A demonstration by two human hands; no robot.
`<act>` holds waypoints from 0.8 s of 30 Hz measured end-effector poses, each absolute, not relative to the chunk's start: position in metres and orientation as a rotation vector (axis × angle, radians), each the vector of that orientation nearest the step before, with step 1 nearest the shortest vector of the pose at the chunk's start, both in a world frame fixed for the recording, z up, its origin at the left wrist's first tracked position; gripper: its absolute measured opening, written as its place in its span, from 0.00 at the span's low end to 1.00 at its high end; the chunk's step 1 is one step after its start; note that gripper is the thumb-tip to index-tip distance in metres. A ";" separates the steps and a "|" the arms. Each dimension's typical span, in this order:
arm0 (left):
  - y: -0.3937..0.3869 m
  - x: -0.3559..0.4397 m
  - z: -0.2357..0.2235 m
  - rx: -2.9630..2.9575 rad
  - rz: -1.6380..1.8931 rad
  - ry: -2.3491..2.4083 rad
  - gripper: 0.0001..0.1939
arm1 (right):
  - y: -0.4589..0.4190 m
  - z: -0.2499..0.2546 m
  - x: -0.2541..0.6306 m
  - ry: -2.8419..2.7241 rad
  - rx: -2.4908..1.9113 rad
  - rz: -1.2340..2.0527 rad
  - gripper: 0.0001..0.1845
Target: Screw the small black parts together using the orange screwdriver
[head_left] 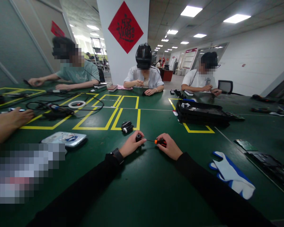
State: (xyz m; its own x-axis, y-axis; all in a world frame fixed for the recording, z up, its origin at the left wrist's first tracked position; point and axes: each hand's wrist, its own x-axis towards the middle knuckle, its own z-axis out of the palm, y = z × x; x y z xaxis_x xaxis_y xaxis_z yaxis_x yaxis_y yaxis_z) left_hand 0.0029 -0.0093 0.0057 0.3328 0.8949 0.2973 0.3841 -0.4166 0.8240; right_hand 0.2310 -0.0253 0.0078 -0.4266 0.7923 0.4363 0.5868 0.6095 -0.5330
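Note:
My right hand (169,146) is closed around the black and orange-red handle of a screwdriver (161,142). Its thin shaft points left, toward my other hand. Between the fingers of my left hand (132,144) is a small black cylindrical part (138,137), whose exact kind I cannot make out. The shaft's tip reaches the left fingertips; whether it touches the black part is not clear. Both hands are just above the green table (146,186). A bundle of small black cylindrical pieces (127,127) with a white label lies just beyond my left hand.
Blue-and-white gloves (234,175) lie to the right, near a black electronic part (272,165). Black trays (202,113) stand farther back. On the left are a clear-topped case (63,138), cables (55,110) and a co-worker's hand (14,118). Several people sit around the table.

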 end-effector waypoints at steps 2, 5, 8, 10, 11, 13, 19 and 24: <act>-0.009 0.003 0.006 1.961 1.013 1.120 0.12 | -0.026 0.007 0.231 -2.159 -1.096 0.389 0.11; -0.009 0.003 0.005 1.964 1.016 1.122 0.12 | -0.026 0.008 0.231 -2.205 -1.094 0.398 0.08; -0.010 0.003 0.005 1.966 1.023 1.119 0.12 | -0.025 0.007 0.231 -2.228 -1.086 0.423 0.07; -0.010 0.003 0.004 1.968 1.020 1.119 0.12 | -0.025 0.006 0.231 -2.205 -1.103 0.448 0.07; -0.009 0.003 0.004 1.970 1.017 1.120 0.12 | -0.025 0.005 0.231 -2.192 -1.113 0.465 0.07; -0.009 0.003 0.004 1.971 1.018 1.124 0.13 | -0.026 0.004 0.231 -2.184 -1.121 0.497 0.08; -0.008 0.002 0.005 1.970 1.028 1.118 0.12 | -0.029 0.007 0.231 -2.186 -1.113 0.520 0.09; -0.007 0.000 0.005 1.954 1.010 1.090 0.13 | -0.030 0.009 0.230 -2.185 -1.122 0.531 0.09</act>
